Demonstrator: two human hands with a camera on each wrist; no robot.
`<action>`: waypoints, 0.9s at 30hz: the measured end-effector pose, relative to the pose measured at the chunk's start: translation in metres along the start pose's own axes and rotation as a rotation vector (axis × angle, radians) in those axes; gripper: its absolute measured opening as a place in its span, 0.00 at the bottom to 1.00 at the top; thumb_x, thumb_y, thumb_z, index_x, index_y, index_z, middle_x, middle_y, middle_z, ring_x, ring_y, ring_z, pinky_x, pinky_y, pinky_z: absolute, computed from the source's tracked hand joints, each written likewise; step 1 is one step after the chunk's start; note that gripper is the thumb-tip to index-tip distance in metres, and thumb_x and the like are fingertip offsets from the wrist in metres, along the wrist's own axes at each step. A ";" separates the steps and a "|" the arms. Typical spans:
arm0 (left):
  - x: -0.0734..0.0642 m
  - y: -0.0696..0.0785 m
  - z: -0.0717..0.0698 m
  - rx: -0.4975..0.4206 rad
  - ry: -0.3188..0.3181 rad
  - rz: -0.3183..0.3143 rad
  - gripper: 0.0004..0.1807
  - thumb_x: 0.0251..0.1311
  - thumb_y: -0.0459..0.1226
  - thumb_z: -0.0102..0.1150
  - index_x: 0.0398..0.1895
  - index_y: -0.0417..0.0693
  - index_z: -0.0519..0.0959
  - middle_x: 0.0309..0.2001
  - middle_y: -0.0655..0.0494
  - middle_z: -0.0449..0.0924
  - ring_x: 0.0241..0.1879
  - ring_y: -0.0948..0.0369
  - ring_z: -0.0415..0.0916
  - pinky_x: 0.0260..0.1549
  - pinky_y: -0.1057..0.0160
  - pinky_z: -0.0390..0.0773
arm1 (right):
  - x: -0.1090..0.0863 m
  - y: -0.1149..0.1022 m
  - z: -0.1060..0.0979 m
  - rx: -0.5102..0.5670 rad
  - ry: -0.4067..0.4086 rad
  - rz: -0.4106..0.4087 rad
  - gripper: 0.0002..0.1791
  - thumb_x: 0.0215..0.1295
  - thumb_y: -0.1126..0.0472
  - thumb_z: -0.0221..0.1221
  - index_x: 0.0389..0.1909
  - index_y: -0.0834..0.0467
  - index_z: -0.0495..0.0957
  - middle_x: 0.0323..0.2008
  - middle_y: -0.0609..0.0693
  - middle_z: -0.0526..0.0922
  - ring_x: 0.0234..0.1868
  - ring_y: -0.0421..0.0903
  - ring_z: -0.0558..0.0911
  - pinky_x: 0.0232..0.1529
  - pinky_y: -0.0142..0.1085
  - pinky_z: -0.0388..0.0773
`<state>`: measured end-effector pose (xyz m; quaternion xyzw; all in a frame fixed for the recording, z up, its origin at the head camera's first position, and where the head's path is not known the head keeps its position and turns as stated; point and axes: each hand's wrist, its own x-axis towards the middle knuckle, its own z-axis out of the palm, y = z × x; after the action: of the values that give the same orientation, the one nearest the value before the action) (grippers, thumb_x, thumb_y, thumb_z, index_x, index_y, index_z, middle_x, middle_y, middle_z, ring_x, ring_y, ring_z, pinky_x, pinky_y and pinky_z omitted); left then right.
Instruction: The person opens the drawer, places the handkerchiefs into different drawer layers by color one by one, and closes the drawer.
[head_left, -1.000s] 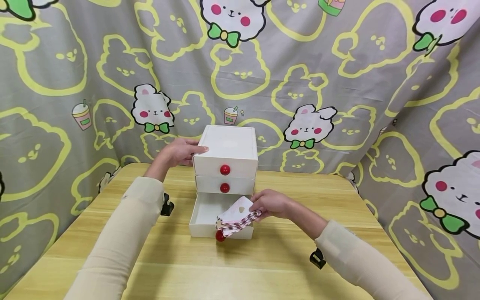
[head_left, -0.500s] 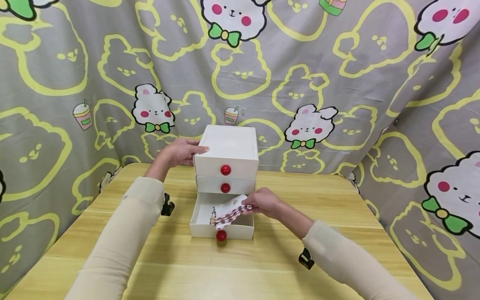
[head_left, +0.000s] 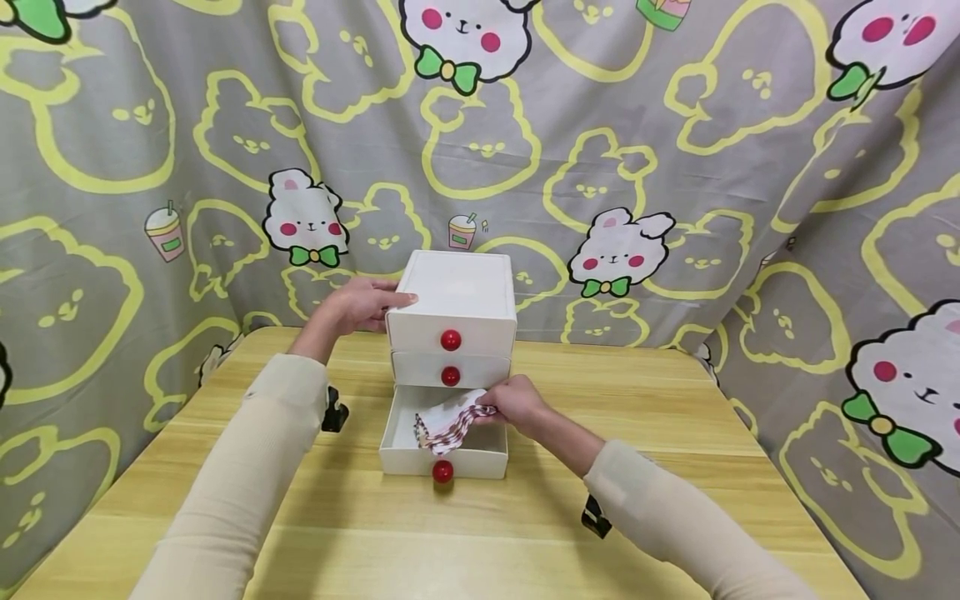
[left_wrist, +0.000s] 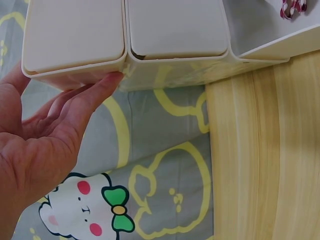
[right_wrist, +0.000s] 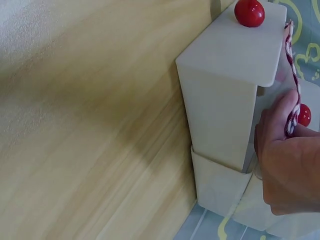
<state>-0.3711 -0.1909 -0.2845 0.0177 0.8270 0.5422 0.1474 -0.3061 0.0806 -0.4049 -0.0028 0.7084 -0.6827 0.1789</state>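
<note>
My right hand (head_left: 517, 404) grips one end of a folded cloth (head_left: 457, 421), white with a red-and-white edge. The cloth hangs over the pulled-out bottom drawer (head_left: 465, 461) of a small white drawer cabinet (head_left: 459, 287). In the right wrist view, a twisted red-and-white edge of the cloth (right_wrist: 292, 70) runs past the fingers; the rest is mostly hidden. My left hand (head_left: 360, 304) rests on the cabinet's upper left side, thumb on top. In the left wrist view, straight fingers (left_wrist: 107, 85) touch its side wall.
Both upper drawers are pushed in, each with a red ball knob (head_left: 450, 339); the bottom drawer has one too. Black clips (head_left: 334, 411) lie on the wooden table (head_left: 420, 542) to either side. A grey patterned curtain (head_left: 487, 142) hangs close behind the cabinet.
My right hand has moved left and slightly up with the cloth, bringing it from over the drawer's front right to above its middle. My left hand and the cabinet stay in place.
</note>
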 end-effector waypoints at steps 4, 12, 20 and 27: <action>0.000 -0.001 0.000 -0.004 0.003 0.001 0.41 0.70 0.48 0.61 0.80 0.47 0.57 0.65 0.41 0.76 0.58 0.49 0.79 0.61 0.50 0.78 | 0.001 0.000 0.002 -0.014 0.041 0.001 0.06 0.62 0.78 0.56 0.36 0.79 0.79 0.21 0.56 0.82 0.17 0.41 0.83 0.27 0.28 0.84; 0.000 0.000 0.000 0.000 0.013 -0.002 0.41 0.70 0.48 0.62 0.80 0.47 0.57 0.66 0.42 0.76 0.58 0.49 0.79 0.61 0.50 0.79 | -0.001 0.001 0.000 -0.040 0.092 0.016 0.08 0.64 0.76 0.58 0.39 0.80 0.78 0.25 0.58 0.82 0.19 0.43 0.85 0.30 0.30 0.86; 0.001 0.001 0.000 0.008 0.003 0.005 0.42 0.69 0.49 0.62 0.80 0.47 0.57 0.66 0.42 0.75 0.60 0.48 0.78 0.61 0.50 0.79 | -0.009 -0.007 -0.007 -0.164 -0.097 0.069 0.09 0.65 0.74 0.58 0.39 0.79 0.80 0.27 0.57 0.83 0.22 0.42 0.85 0.31 0.31 0.86; -0.001 0.000 0.000 0.006 0.008 0.008 0.41 0.70 0.48 0.61 0.80 0.46 0.57 0.66 0.42 0.75 0.59 0.49 0.78 0.62 0.50 0.78 | -0.012 -0.008 -0.009 -0.178 -0.128 0.082 0.08 0.63 0.74 0.58 0.38 0.78 0.81 0.28 0.59 0.84 0.22 0.43 0.85 0.31 0.32 0.86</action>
<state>-0.3702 -0.1909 -0.2845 0.0194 0.8290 0.5405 0.1420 -0.2990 0.0921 -0.3940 -0.0331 0.7529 -0.6076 0.2507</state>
